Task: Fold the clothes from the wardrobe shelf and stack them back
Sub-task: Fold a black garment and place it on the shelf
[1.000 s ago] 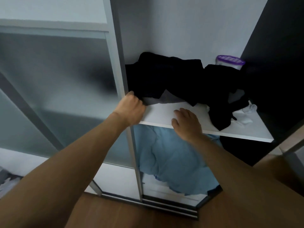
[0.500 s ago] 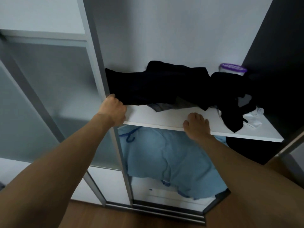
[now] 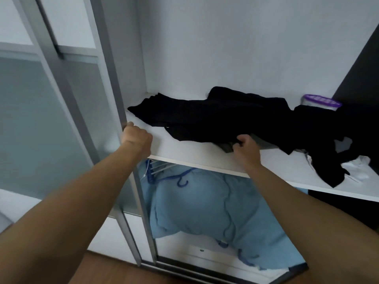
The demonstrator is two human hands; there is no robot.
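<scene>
Standing behind the person, I see the black clothes (image 3: 225,117) sprawled unfolded across the white shelf (image 3: 194,154). The heap's long axis runs roughly from ten o'clock to four o'clock across the board, and its far right tail droops over the front lip.

The right hand (image 3: 247,149) is the one at the cloth. Its fingers are curled and its thumb is closed down on the near hem, pinching dark fabric just where a grey piece (image 3: 226,148) peeks out beneath. I cannot tell which layer it actually has. From those fingers the bulk of the heap lies at twelve o'clock and spreads both ways, more of it toward two o'clock.

The left hand (image 3: 136,139) is well apart at nine o'clock, its fingers wrapped around the edge of the sliding door (image 3: 71,119), not touching any garment.

So the pull looks set to come toward six o'clock, off the shelf and out. With only one hand on a long pile, I'd expect the ends to trail. A purple-lidded tub (image 3: 321,102) sits at the back right, and white socks (image 3: 359,168) lie by the tail and may get dragged along. Blue bedding (image 3: 205,210) fills the space below.
</scene>
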